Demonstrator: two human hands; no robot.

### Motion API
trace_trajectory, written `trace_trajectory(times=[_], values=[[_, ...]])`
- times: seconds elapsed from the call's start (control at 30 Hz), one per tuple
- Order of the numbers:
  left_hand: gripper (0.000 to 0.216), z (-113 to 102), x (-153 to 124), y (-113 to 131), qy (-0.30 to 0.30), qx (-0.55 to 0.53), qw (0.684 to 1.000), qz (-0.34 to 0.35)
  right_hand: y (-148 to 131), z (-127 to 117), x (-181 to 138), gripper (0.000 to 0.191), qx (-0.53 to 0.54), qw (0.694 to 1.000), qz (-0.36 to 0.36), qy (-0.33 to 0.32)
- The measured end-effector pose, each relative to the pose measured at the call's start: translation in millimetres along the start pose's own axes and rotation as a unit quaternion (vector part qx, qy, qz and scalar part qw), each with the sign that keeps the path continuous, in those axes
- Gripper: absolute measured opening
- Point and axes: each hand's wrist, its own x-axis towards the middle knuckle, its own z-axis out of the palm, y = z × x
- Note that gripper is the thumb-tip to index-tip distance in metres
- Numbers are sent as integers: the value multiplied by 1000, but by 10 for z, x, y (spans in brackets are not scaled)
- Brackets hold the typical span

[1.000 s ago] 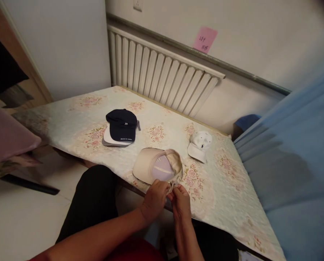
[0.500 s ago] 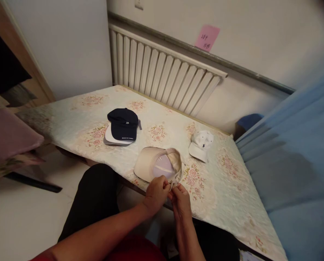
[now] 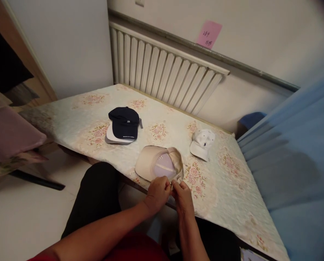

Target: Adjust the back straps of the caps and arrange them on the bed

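A beige baseball cap (image 3: 148,163) lies upside down near the table's front edge, its brim to the left and its pale lilac inside showing. My left hand (image 3: 158,192) is closed at the cap's back strap, thumb and fingers pinched together. Facing it, my right hand (image 3: 183,195) pinches the same strap, the two sets of fingertips almost meeting. A small metallic glint, perhaps the strap's buckle, shows between them. The fingers cover most of the strap's end.
A navy cap (image 3: 125,123) rests on a white cap (image 3: 113,136) and a grey brim, left on the flowered tablecloth (image 3: 156,112). One white cap (image 3: 202,145) sits to the right. A radiator (image 3: 162,65) stands behind; a blue curtain (image 3: 287,163) hangs at right.
My fingertips have drawn closer together at the strap, and the loop of strap that showed between them is now mostly hidden. The view has shifted slightly; the caps stay where they were.
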Motion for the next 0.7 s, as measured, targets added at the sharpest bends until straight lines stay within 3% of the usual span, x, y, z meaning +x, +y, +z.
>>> trace_trajectory(times=[0.33, 0.7], values=[[13, -45, -35, -7, 21, -42, 999, 14, 86, -10, -11, 36, 92, 996, -7, -2], [10, -131, 55, -27, -50, -116, 991, -37, 16, -6, -14, 38, 93, 996, 13, 12]])
